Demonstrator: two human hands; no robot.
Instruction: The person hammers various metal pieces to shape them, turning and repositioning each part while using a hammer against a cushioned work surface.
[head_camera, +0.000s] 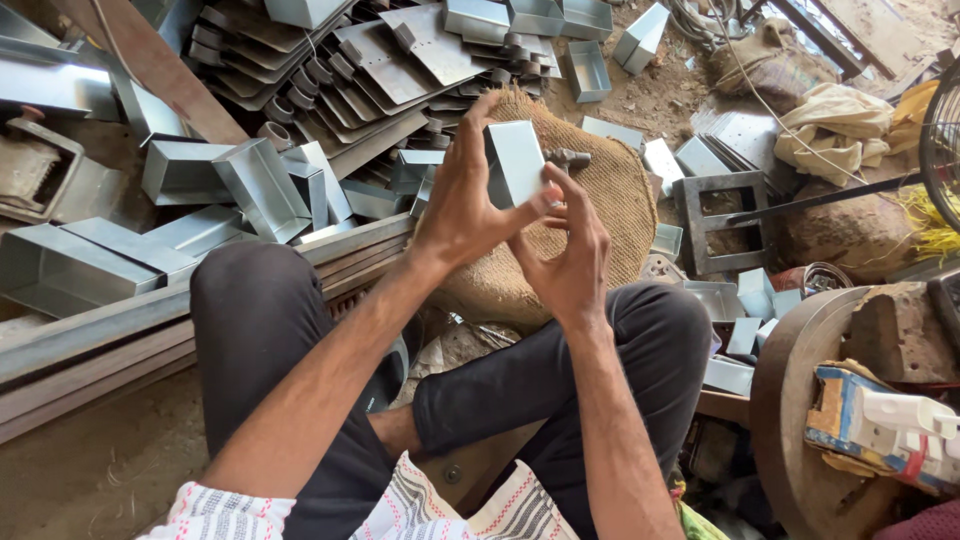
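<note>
Your fingers (478, 122) of the left hand (462, 205) wrap over the top and far side of a small folded sheet-metal box (516, 160), with the thumb pressed against its lower edge, so that hand is grasping the box. Your right hand (572, 255) comes up from below; its fingers are curled and its thumb and fingertips touch the box's right lower corner, holding it there too. The box is raised in front of you, above your knees, its shiny flat face turned toward you.

Just behind the box sits a rounded burlap sack (600, 200), with a small dark metal tool (566, 158) lying on top of it. You are seated on the ground with your legs in dark trousers (270, 320) drawn up.

To your left lie open metal trays (180, 172) and longer channel pieces (70, 265); farther back is a heap of bent sheet-metal parts (350, 60). To your right stands a dark square metal frame (725, 220), and more small boxes (755, 300) lie beside a round rusty drum (800, 420).
</note>
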